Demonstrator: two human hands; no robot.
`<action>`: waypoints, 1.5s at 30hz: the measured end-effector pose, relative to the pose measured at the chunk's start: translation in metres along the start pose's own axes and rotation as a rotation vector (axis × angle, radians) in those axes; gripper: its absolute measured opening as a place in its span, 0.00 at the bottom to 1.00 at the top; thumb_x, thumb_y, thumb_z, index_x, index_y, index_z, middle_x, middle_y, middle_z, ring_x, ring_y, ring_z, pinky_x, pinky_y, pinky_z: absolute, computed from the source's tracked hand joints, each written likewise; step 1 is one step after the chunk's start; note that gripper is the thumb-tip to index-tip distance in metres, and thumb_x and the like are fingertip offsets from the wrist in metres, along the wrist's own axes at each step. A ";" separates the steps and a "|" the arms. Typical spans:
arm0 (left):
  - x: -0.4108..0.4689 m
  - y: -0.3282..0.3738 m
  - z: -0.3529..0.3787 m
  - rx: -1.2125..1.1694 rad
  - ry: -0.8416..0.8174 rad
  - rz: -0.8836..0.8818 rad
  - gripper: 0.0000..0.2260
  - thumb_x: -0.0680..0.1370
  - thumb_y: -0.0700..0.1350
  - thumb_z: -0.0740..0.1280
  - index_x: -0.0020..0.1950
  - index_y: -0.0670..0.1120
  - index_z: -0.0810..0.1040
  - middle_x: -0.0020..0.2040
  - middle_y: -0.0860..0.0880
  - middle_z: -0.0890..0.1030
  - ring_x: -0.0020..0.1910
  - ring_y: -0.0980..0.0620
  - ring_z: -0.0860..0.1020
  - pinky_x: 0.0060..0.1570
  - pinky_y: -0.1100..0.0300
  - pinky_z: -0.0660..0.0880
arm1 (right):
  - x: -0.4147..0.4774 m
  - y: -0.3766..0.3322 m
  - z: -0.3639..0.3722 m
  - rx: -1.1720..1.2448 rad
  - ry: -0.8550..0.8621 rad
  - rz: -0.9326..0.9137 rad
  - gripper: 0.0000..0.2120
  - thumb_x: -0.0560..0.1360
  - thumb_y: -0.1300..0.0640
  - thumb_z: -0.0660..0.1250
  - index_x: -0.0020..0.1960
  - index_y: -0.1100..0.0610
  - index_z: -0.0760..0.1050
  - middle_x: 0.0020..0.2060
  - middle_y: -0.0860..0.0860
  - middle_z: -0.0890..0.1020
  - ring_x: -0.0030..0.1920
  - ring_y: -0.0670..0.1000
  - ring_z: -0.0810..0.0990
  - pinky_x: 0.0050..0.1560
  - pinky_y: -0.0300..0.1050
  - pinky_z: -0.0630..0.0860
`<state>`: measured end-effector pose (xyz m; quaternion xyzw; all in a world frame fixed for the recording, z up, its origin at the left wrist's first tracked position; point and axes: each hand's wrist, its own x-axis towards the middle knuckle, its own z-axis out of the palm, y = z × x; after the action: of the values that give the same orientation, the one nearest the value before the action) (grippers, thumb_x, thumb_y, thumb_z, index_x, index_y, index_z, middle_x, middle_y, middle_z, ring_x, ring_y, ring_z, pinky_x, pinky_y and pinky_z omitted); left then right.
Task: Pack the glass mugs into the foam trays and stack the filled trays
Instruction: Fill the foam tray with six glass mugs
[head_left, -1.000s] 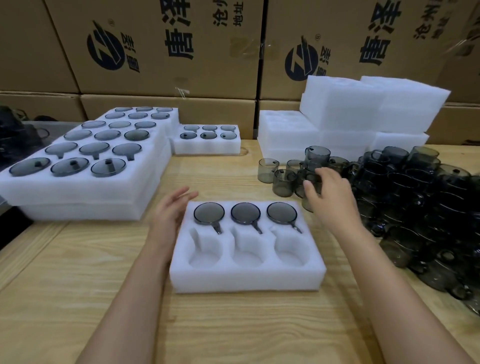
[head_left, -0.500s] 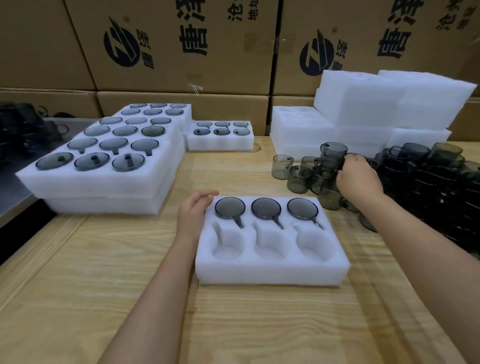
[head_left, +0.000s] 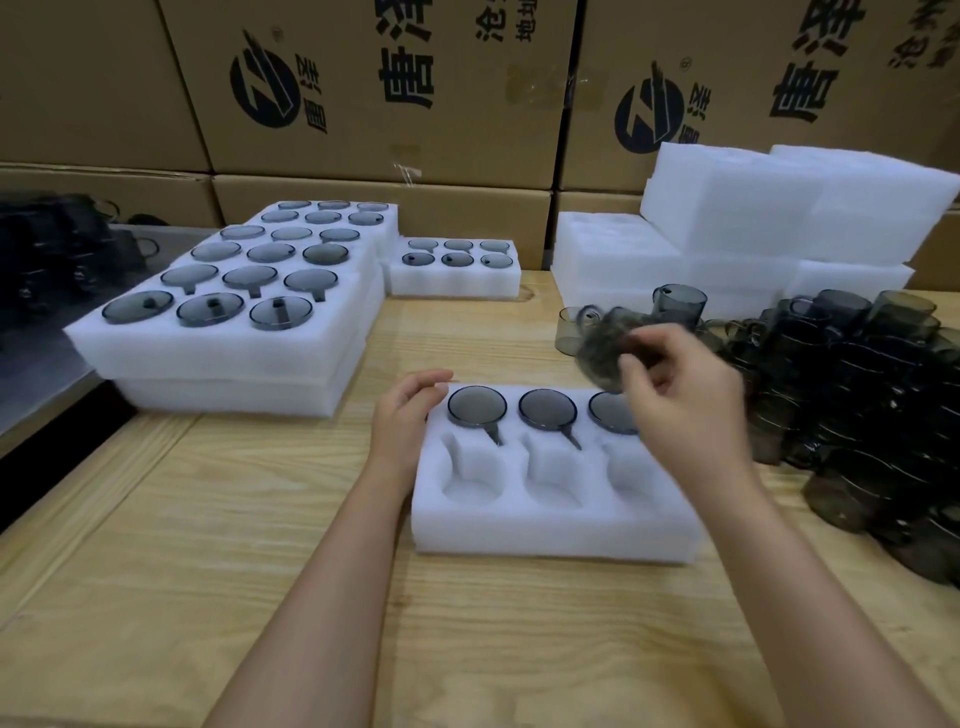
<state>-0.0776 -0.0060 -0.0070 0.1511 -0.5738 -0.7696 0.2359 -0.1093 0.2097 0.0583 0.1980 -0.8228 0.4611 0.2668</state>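
1. Foam tray (head_left: 550, 530), middle of the bench: white foam, matt, finely grained.
2. Glass mugs (head_left: 857, 374), bench's right edge: smoky translucent glass, glossy.
3. Bench (head_left: 208, 519): pale wood, visible grain, matt.
4. Cardboard boxes (head_left: 389, 93): brown, matt.

2 hands (head_left: 408, 421), 1 held mug (head_left: 602, 353), front tray (head_left: 545, 540) w/ 3 mugs (head_left: 477, 407) — 3 empty pockets (head_left: 472, 486)

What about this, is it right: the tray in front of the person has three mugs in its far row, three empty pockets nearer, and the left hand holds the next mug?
Wrong hand: the head view shows the right hand holding the next mug above the tray; the left hand lies empty at its left edge. The three mugs and empty pockets are as you say.
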 end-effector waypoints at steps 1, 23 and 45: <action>-0.001 0.000 -0.001 -0.023 -0.009 0.006 0.09 0.77 0.32 0.62 0.48 0.42 0.79 0.49 0.42 0.79 0.49 0.44 0.76 0.49 0.53 0.73 | -0.011 -0.011 0.005 0.064 -0.038 -0.026 0.08 0.73 0.64 0.67 0.50 0.55 0.78 0.33 0.40 0.75 0.32 0.40 0.73 0.35 0.29 0.66; -0.039 0.000 -0.018 0.241 -0.361 0.254 0.17 0.73 0.50 0.62 0.54 0.42 0.80 0.63 0.49 0.77 0.70 0.60 0.67 0.65 0.66 0.64 | -0.078 -0.038 0.039 0.182 -0.441 -0.193 0.09 0.72 0.55 0.70 0.50 0.57 0.80 0.64 0.49 0.74 0.64 0.40 0.69 0.63 0.40 0.67; -0.047 0.012 -0.009 0.209 -0.246 0.251 0.19 0.64 0.38 0.57 0.52 0.43 0.78 0.51 0.50 0.79 0.50 0.62 0.77 0.48 0.69 0.73 | -0.053 -0.035 0.040 0.030 -0.776 -0.135 0.25 0.74 0.52 0.68 0.69 0.48 0.65 0.63 0.43 0.73 0.64 0.42 0.69 0.60 0.35 0.65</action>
<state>-0.0316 0.0090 -0.0002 0.0069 -0.6893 -0.6832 0.2411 -0.0581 0.1623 0.0305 0.4152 -0.8407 0.3455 -0.0371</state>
